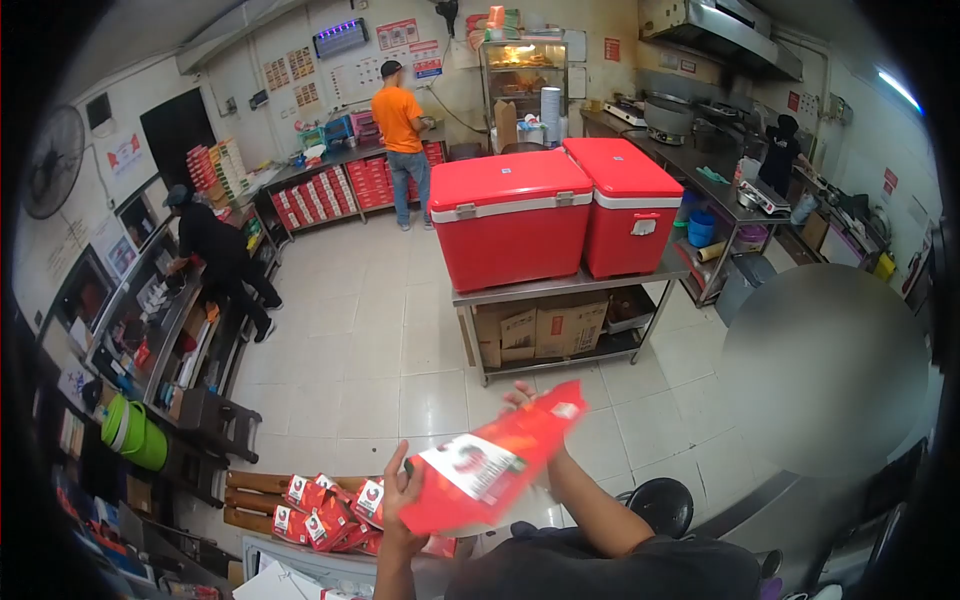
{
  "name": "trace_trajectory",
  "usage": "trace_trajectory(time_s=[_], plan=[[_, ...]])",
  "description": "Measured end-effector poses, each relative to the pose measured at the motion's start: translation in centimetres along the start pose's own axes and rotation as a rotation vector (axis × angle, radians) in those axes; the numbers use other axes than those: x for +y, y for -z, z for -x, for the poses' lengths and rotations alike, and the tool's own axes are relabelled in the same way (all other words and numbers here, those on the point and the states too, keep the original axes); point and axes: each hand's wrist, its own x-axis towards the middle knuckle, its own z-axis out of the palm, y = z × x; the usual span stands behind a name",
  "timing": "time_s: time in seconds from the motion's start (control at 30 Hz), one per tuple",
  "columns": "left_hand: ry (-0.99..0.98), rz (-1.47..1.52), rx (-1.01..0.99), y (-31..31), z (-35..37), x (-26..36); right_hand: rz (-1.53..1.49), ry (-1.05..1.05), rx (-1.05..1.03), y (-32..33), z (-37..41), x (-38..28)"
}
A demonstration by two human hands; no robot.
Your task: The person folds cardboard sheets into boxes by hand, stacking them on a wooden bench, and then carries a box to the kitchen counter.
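Observation:
A large red packet with a white label is held up between both hands, tilted with its right end higher. My left hand grips its left edge, thumb and fingers at the side. Behind the upper right part of the packet, my right hand supports it, its fingertips showing above the edge and the rest hidden. Below and left of my left hand lies a pile of smaller red packets with white labels, on brown slats.
Two red cool boxes stand on a metal table ahead, cardboard boxes beneath. A person in orange stands at the back; another in black works at the left counter. A third is far right. A black stool is close by.

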Motion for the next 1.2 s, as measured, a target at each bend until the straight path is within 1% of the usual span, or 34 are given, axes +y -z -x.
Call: trace_trajectory(time_s=[0.03,0.1,0.13,0.17,0.23,0.27,0.3,0.33,0.37,0.4,0.43,0.5,0.53,0.57,0.63,0.7,0.77,0.8,0.83,0.9,0.93,0.97,1.03,1.07,1.1,1.13,1.17,1.2], plan=[[-0.007,0.003,0.001,-0.8,-0.2,-0.5,0.004,0.005,-0.003,-1.5,0.3,-0.6],[0.177,0.319,0.477,-3.8,0.0,-2.5,0.331,0.161,0.302,-5.2,0.4,-1.5],[0.269,0.476,0.717,-4.9,0.3,-2.7,0.095,0.295,0.193,-8.0,0.1,-1.3],[0.264,0.477,0.716,-5.8,0.5,-2.1,0.094,0.299,0.19,-8.7,0.2,-1.2],[0.362,0.447,1.074,-7.8,0.9,-0.9,0.48,0.372,0.115,-9.7,0.3,-0.9],[0.242,0.342,0.833,-8.8,1.5,-0.1,0.624,0.411,0.066,-11.0,0.5,-0.4],[0.034,0.542,0.548,-9.6,1.4,0.3,0.68,0.428,0.025,-11.8,0.5,0.6],[0.095,0.586,0.439,-10.2,0.9,1.6,0.775,0.292,0.025,-12.8,1.2,0.8],[0.153,0.63,0.331,-10.7,0.6,2.5,0.668,0.215,-0.056,-13.7,1.5,1.8],[0.172,0.498,0.329,-10.3,1.1,1.3,0.636,0.167,-0.103,-14.9,1.8,1.9],[0.161,0.539,0.316,-9.0,0.4,2.5,0.605,0.128,-0.151,-15.7,1.7,1.6],[0.272,0.467,0.331,-6.8,-0.9,3.6,0.804,0.345,-0.477,-16.1,1.1,0.9],[0.268,0.468,0.315,-6.7,-1.1,3.9,0.91,0.554,-0.619,-16.5,0.6,0.9],[0.276,0.449,0.293,-6.5,-1.3,4.2,0.912,0.56,-0.609,-16.7,0.2,0.8],[0.296,0.417,0.254,-5.9,-0.6,4.0,1.283,1.006,-0.599,-16.9,-0.2,0.5],[0.317,0.389,0.225,-4.9,0.6,3.3,1.291,0.983,-0.595,-17.7,0.1,0.9],[0.343,0.35,0.209,-3.7,1.9,2.7,1.13,0.868,-0.529,-18.6,1.1,2.3],[0.355,0.329,0.208,-3.4,2.2,2.7,1.029,0.779,-0.541,-19.2,2.0,2.4],[0.371,0.307,0.218,-4.9,0.5,5.0,1.02,0.766,-0.557,-19.4,2.7,2.3],[0.418,0.256,0.273,-4.1,3.3,4.5,1.009,0.7,-0.493,-19.6,3.4,3.1],[0.453,0.228,0.307,-3.7,5.0,4.4,1.06,0.773,-0.688,-15.3,1.2,4.6],[0.492,0.2,0.338,-4.5,-1.1,8.0,1.226,0.92,-0.469,-17.3,1.8,4.4],[0.565,0.146,0.389,-3.2,-0.1,8.3,1.102,0.927,-0.488,-17.7,0.3,4.4],[0.593,0.12,0.407,-2.8,-1.5,9.1,1.08,0.905,-0.511,-17.6,0.3,4.7],[0.614,0.093,0.421,-2.3,-3.0,9.8,1.152,0.914,-0.569,-17.7,0.0,4.8],[0.632,0.067,0.429,-1.1,0.0,8.6,1.226,0.927,-0.623,-17.6,-0.2,4.9],[0.652,0.041,0.431,-1.6,-0.1,9.2,1.211,0.92,-0.633,-17.4,0.1,4.5],[0.672,0.017,0.429,-1.1,0.0,9.4,1.446,1.071,-0.48,-17.1,0.7,3.9]])
